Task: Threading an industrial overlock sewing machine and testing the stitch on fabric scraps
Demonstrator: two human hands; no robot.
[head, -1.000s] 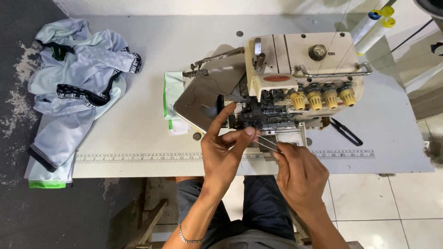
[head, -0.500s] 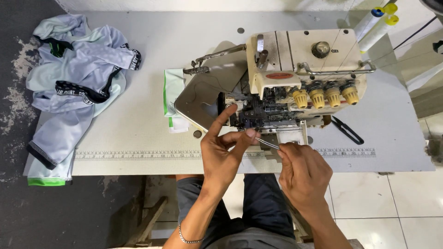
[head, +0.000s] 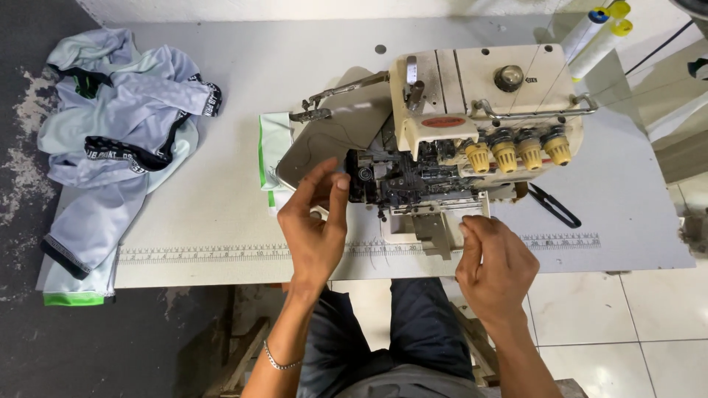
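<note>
Here we are, looking straight down on a cream-coloured overlock sewing machine [head: 472, 140] with four yellow tension knobs, sitting on a pale grey worktable [head: 221, 214]. Its long axis runs from nine o'clock to three o'clock across the table, and its open, dark looper and needle area [head: 402, 180] faces six o'clock, toward the person.

The left hand [head: 313, 225] is up at the left end of that dark mechanism. Thumb and fingers are spread apart, fingertips just beside the works, which lie at about two o'clock from the palm. It grips nothing that I can make out.

The right hand [head: 494, 262] sits lower, below the small metal front plate [head: 435, 225] of the machine. Thumb and forefinger are drawn together as though pinching something fine; whether a thread is between them is too small to tell. The mechanism lies at about eleven o'clock from this hand.

Of the two, the left hand is clearly the nearer to the needle area; the right hand stands a little apart from it.

Round about: black-handled thread snips [head: 553, 205] lie at the machine's right foot, pointing roughly four o'clock. A heap of pale blue garments with black printed bands [head: 118, 140] rests well apart at nine o'clock. A printed measuring strip [head: 214, 253] runs along the table's near edge, and thread cones [head: 597, 33] stand at one o'clock.
</note>
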